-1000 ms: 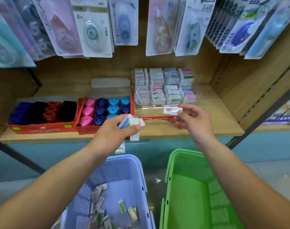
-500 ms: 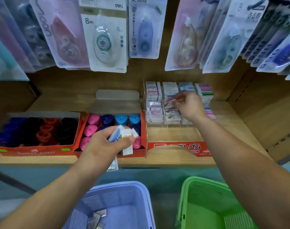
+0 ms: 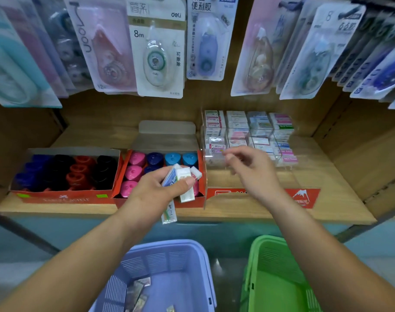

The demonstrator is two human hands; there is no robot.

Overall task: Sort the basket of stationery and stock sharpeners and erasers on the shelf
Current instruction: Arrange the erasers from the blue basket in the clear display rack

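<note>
Change: right hand (image 3: 250,172) has come back off the stacks in the eraser rack (image 3: 291,164) to the rack's front left corner, and the eraser it was setting down is no longer in it.
Shelf (image 3: 327,199): wooden; it carries the eraser rack, with two sharpener boxes (image 3: 57,199) to the rack's left.
Purple basket (image 3: 169,244): below and in front of the rack, with a few loose packets (image 3: 135,291) in it.
Green basket (image 3: 270,255): just right of the purple one, nothing seen inside.
Left hand (image 3: 156,192): left of the rack, over the nearer sharpener box, fingers and thumb curled round a bundle of erasers (image 3: 183,179).
Right hand now: fingers loosely curled, slightly blurred, nothing visible in them.
Erasers: small wrapped blocks fanned out of the left hand; one hangs below the palm and looks loosest.
Handling: likely light and firm, with slick film wrappers that slide on each other.
Hold: probably best pinched one at a time across the short sides, taking the top block first.
</note>
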